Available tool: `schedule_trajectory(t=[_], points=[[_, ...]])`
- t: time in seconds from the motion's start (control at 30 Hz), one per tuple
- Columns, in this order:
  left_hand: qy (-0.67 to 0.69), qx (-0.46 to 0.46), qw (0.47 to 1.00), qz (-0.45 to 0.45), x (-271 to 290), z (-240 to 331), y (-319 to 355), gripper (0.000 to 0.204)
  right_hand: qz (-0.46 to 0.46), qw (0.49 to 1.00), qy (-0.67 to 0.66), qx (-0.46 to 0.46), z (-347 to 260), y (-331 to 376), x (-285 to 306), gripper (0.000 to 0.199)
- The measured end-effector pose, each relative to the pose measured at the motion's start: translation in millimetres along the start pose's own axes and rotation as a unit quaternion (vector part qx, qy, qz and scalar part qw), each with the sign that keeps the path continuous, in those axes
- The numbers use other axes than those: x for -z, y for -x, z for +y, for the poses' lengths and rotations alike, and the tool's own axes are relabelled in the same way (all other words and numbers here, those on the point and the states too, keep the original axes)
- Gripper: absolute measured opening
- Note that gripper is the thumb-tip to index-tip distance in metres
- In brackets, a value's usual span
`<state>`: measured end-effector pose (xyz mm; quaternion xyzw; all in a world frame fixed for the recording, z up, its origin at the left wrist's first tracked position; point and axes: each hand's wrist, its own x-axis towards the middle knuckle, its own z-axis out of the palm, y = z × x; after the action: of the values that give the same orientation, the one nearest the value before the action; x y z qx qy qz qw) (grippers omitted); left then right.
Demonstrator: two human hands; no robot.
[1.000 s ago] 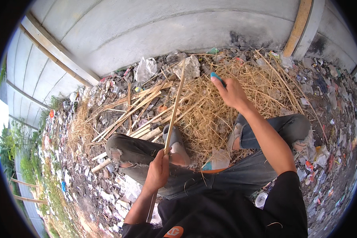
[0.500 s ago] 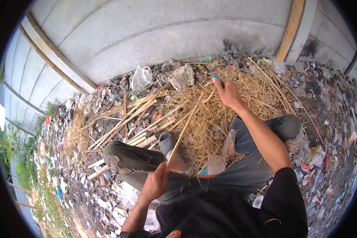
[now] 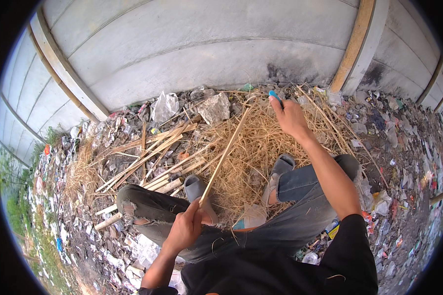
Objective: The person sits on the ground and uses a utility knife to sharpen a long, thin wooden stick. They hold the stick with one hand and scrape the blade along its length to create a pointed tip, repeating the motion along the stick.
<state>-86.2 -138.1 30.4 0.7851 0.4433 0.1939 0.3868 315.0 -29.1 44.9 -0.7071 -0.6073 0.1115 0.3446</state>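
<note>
Grey wall (image 3: 206,51) curves across the far side and bounds the work there; my bent left knee (image 3: 128,199) and right knee (image 3: 347,167) limit it left and right. Open room lies between the knees, above a mat of straw-like shavings (image 3: 261,140). My left hand (image 3: 186,228), near side, has its fingers clamped on the near end of a thin pale strip (image 3: 225,158), which slants far and slightly right over the shavings. My right hand (image 3: 291,118), farther out and right of the strip's far tip, is closed round a blue handle (image 3: 275,97); blade too unclear to make out. Left shoe (image 3: 196,186) sits under the strip's near part, right shoe (image 3: 282,164) across the gap. Far left: loose sticks (image 3: 155,157), a pale rock (image 3: 215,108), a clear plastic bag (image 3: 165,106). Litter (image 3: 394,142) spreads right.
</note>
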Motion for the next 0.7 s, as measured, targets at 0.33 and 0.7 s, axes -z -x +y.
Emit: schedule_trajectory(t=[0.33, 0.7], points=[[0.019, -0.006, 1.0, -0.003, -6.1, 5.5, -26.2, 0.025, -0.095, 0.98, 0.112, 0.133, -39.8, 54.9, -28.8, 0.076], [0.002, -0.028, 1.0, 0.0, -5.5, -7.0, -15.7, 0.028, 0.006, 0.993, 0.066, 0.098, -6.3, 28.6, -23.9, 0.072]])
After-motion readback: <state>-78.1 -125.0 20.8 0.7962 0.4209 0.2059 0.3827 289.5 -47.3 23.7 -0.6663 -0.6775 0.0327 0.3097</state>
